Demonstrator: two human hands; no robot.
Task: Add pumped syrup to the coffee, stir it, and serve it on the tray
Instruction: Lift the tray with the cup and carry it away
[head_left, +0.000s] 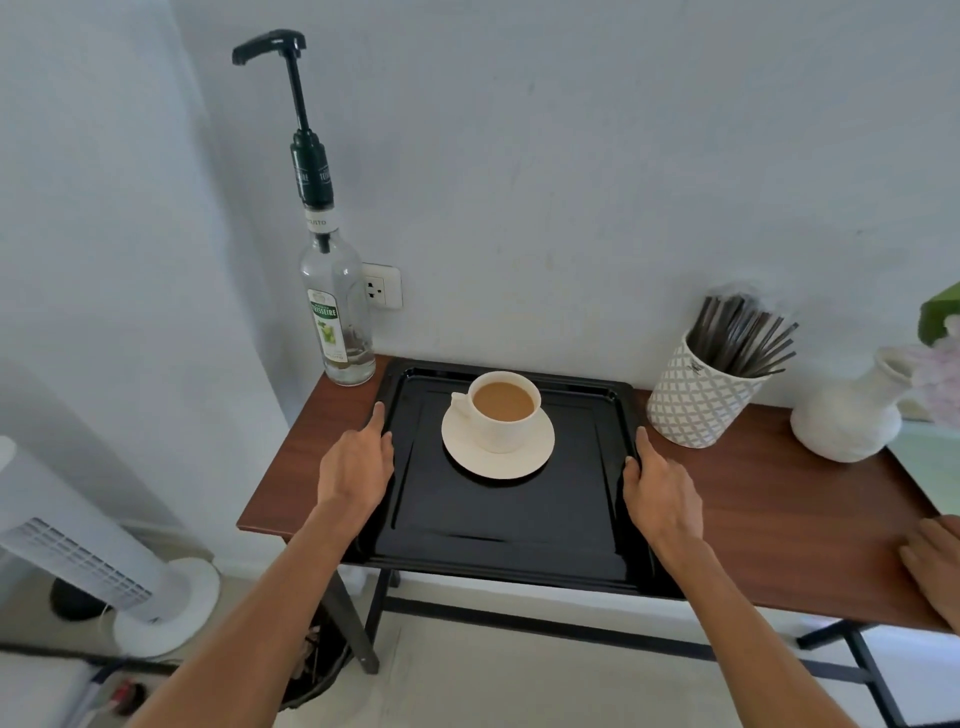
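Note:
A white cup (503, 415) of milky coffee stands on a white saucer (497, 460) in the far half of a black tray (514, 540) on a brown table. My left hand (356, 465) rests against the tray's left rim, fingers extended and together. Against the right rim lies my right hand (660, 493), thumb on the edge. Whether either hand actually grips the rim is unclear. A clear glass syrup bottle (335, 306) with a tall black pump stands at the table's far left corner, beside the tray.
A patterned white holder (693, 410) full of dark stirrers stands right of the tray, a white vase (852, 415) beyond it. Another person's hand (932, 564) lies on the table's right edge. A white tower fan (78, 561) stands on the floor at left. A wall runs close behind.

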